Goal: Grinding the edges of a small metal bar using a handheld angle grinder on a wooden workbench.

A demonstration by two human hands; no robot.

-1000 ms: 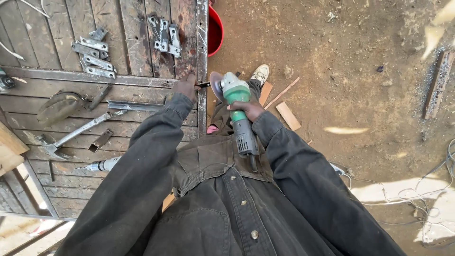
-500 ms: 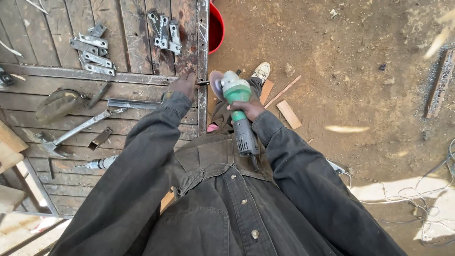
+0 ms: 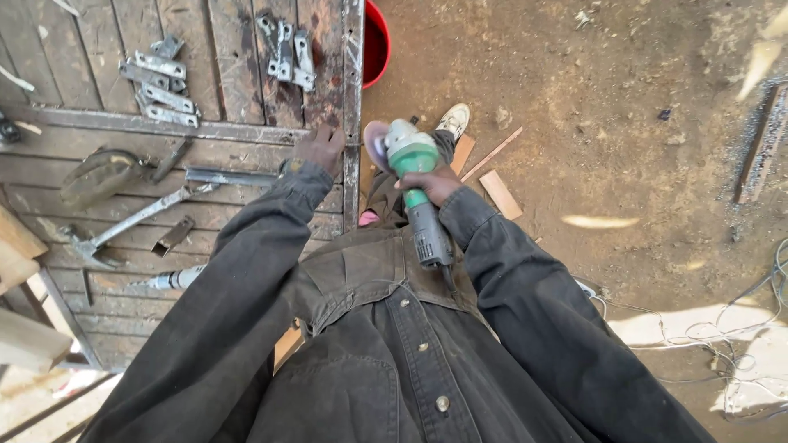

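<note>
My right hand (image 3: 433, 184) wraps the body of the green angle grinder (image 3: 414, 184), disc end pointing away from me, just beside the metal edge strip (image 3: 353, 123) of the wooden workbench (image 3: 238, 66) so the disc meets that edge. My left hand (image 3: 320, 148) lies pressed on the bench top near the strip, bracing; fingers look loosely curled, gripping nothing I can make out. Metal brackets (image 3: 160, 78) and a red bucket (image 3: 376, 41) sit clear of the work. Versus a second ago: hands and grinder unchanged, no visible shift.
</note>
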